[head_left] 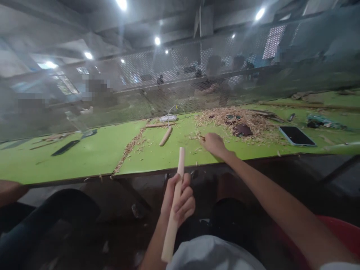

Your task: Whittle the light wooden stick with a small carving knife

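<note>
My left hand [182, 200] is wrapped round a long pale wooden stick [169, 240], held at a slant below the table's edge; its narrower upper end points toward the table. Over the green tabletop [157, 159], my right hand [215, 144] is closed, fingers turned down. A small brown tip shows at its fingers, too small to name. Left of that hand lies a light wooden handle [165, 135] with a thin curved wire at its far end. Scattered wood shavings [195, 135] lie beside my right fingers.
A heap of shavings [216, 118] half covers a dark lump [243, 130]. A phone [297, 135] lies to the right. Leftward are a line of shavings [129, 150], a dark flat object [65, 148] and another person's arm [11, 192]. Mesh [174, 75] stands behind the table.
</note>
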Available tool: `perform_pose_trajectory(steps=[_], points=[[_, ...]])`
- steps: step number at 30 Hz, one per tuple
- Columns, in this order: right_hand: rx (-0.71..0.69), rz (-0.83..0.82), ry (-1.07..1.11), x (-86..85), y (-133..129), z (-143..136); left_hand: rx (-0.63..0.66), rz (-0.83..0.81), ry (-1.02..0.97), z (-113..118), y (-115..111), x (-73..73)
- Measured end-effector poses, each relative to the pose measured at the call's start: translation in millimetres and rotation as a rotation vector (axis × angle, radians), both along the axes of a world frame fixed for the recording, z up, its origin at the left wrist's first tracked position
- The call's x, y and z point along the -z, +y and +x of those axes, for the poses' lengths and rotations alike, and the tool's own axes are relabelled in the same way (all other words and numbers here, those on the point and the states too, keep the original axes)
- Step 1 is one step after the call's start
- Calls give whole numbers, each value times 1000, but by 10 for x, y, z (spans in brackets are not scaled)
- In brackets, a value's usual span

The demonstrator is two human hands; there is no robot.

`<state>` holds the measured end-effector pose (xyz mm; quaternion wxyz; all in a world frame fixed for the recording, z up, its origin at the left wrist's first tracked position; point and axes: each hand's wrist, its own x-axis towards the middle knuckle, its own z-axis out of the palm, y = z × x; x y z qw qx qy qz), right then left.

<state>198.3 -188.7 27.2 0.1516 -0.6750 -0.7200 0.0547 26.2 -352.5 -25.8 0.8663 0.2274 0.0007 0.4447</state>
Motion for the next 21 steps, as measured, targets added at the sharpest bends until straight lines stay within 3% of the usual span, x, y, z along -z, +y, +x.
perform_pose_trajectory(steps=[2,5,8,10,12,15,19,21], points=[[-98,32,154,41,-90,99,-93,15,58,-34,135,28],[-254,-93,561,149,-365,161,-336,54,230,-23,345,85],[-258,-262,920,363,-736,67,-738,-23,419,33,535,134],[-342,-327,1011,545,-960,-53,-1028,-55,519,69,626,155],[-375,-355,1110,690,-1103,-158,-1205,-6,598,90,675,165],[-337,-430,1321,716,-1119,-191,-1248,111,717,80,693,168],[-359,-438,1375,448,-905,-28,-1218,222,868,0,740,153],[-377,-401,1284,297,-776,59,-1103,295,924,-67,780,128]])
